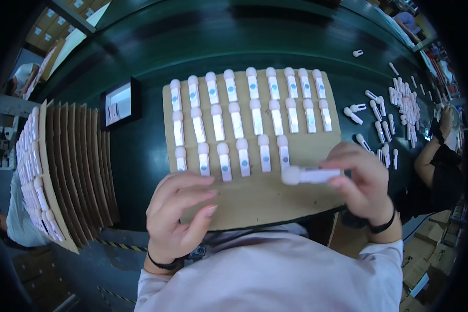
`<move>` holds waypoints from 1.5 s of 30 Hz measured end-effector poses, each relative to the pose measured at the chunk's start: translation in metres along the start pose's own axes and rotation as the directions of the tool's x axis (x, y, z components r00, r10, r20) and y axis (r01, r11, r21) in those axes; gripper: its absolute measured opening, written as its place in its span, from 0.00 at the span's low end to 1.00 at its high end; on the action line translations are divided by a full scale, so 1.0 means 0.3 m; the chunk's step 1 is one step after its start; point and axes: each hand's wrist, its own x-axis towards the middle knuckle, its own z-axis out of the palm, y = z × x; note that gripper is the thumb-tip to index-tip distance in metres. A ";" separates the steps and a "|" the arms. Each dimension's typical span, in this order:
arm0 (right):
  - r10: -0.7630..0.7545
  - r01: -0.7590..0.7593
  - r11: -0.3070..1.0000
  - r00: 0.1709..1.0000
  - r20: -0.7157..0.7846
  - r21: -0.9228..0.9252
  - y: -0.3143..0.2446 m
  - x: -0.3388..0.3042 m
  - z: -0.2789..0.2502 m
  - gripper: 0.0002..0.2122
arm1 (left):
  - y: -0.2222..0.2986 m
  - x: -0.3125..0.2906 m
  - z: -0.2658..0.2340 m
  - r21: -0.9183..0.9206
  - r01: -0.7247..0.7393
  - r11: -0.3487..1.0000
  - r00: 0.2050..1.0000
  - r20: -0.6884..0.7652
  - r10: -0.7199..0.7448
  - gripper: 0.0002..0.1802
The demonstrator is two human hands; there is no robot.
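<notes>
A small pale pink wand (312,176) with a round head and a flat body is pinched between the thumb and fingers of my right hand (364,177). It lies sideways, its head pointing left, above the right part of a brown cardboard sheet (244,205). Similar wands (234,119) are laid out on the sheet in three rows, heads away from me, most with a blue dot on the body. Beside the nearest row, at its left end, hovers my left hand (179,213), open, fingers curved and apart, holding nothing. Its fingertips partly cover the closest wands.
Loose wands (405,106) lie scattered and heaped on the dark green table (208,44) at the right. A black-framed box (122,102) stands at the left, near a stack of cardboard sheets (80,166) bearing more wands. Another person's arm (431,156) is at the far right.
</notes>
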 end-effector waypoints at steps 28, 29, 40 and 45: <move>-0.119 0.172 0.962 0.963 -0.244 0.210 -0.026 -0.059 0.285 0.15 | 0.048 -0.018 0.116 -0.177 -0.056 0.983 0.990 0.117 0.078 0.16; -0.119 0.173 0.962 0.963 -0.242 0.212 -0.026 -0.059 0.285 0.15 | 0.047 -0.017 0.117 -0.184 -0.057 0.981 0.991 0.110 0.078 0.17; -0.119 0.180 0.958 0.958 -0.260 0.225 -0.011 -0.058 0.298 0.14 | 0.044 -0.013 0.122 -0.192 -0.073 0.979 0.990 0.103 0.094 0.18; -0.169 0.230 0.954 0.944 -0.285 0.195 0.002 -0.059 0.303 0.14 | 0.040 -0.013 0.123 -0.183 -0.051 0.982 0.991 0.115 0.073 0.18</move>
